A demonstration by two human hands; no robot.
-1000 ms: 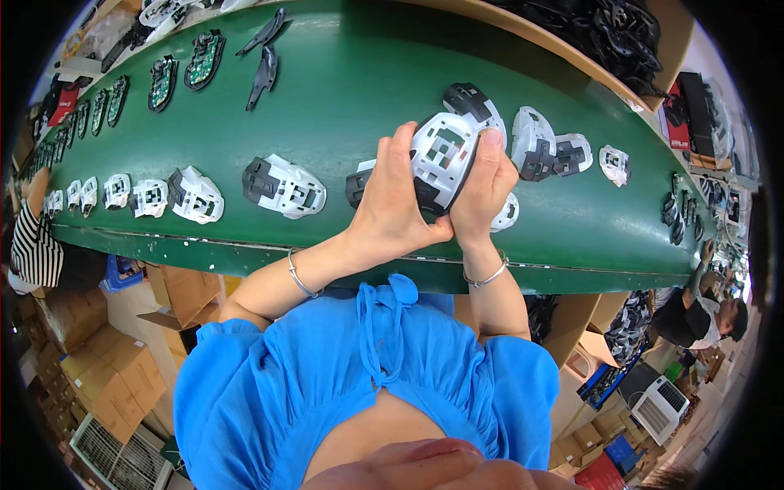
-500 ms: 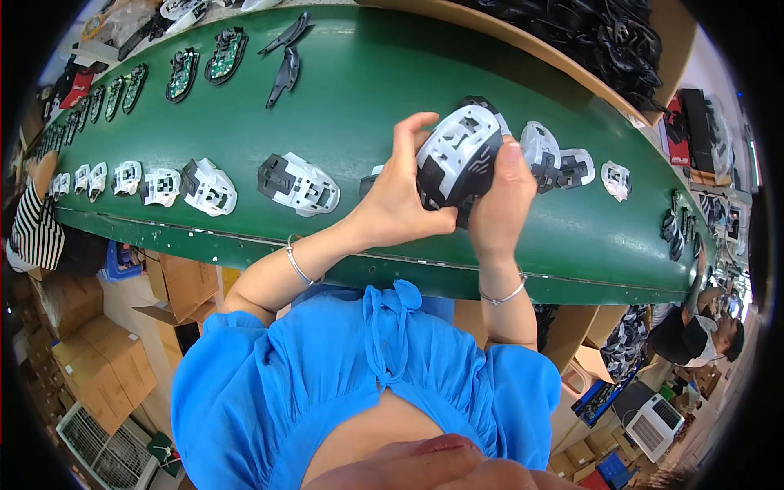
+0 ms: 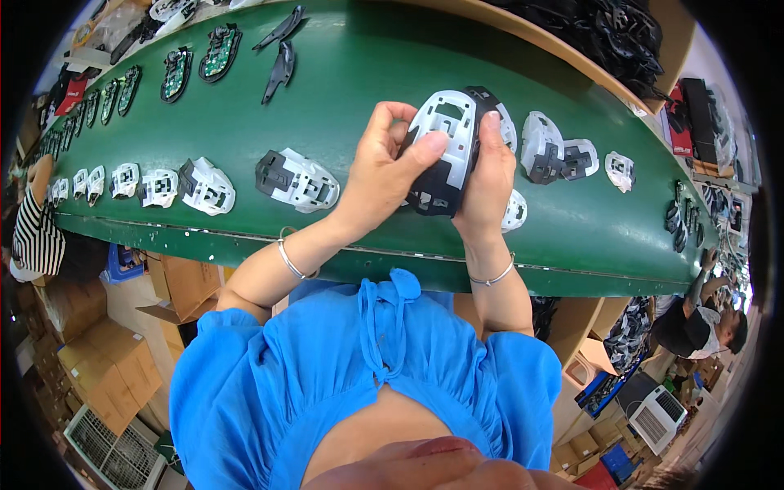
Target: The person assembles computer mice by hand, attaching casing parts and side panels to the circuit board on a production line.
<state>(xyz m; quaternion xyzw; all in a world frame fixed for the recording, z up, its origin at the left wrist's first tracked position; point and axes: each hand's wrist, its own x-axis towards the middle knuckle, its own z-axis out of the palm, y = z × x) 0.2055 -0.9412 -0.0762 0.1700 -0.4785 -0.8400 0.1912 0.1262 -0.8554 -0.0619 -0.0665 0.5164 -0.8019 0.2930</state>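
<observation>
A white-and-black plastic mouse shell (image 3: 447, 110) is held between my two hands above the green table. My left hand (image 3: 382, 167) grips its left side, with the thumb pressed on the white face. My right hand (image 3: 487, 184) wraps round its right side; some of its fingers are hidden. White parts show just behind and beside the right hand, partly covered by it. To the right lie a white-and-grey shell (image 3: 541, 147), a smaller one (image 3: 580, 159) touching it, and a white piece (image 3: 620, 171). Left of my hands rests another shell (image 3: 298, 181).
More shells (image 3: 207, 186) run in a row to the left. Bases with green circuit boards (image 3: 219, 53) and two black curved pieces (image 3: 280, 72) lie farther back. A cardboard box of black parts (image 3: 604, 41) stands at the back right. Co-workers sit at both ends.
The mouse shell has been turned more upright and moved slightly left. My left thumb has shifted from its lower edge onto its white face.
</observation>
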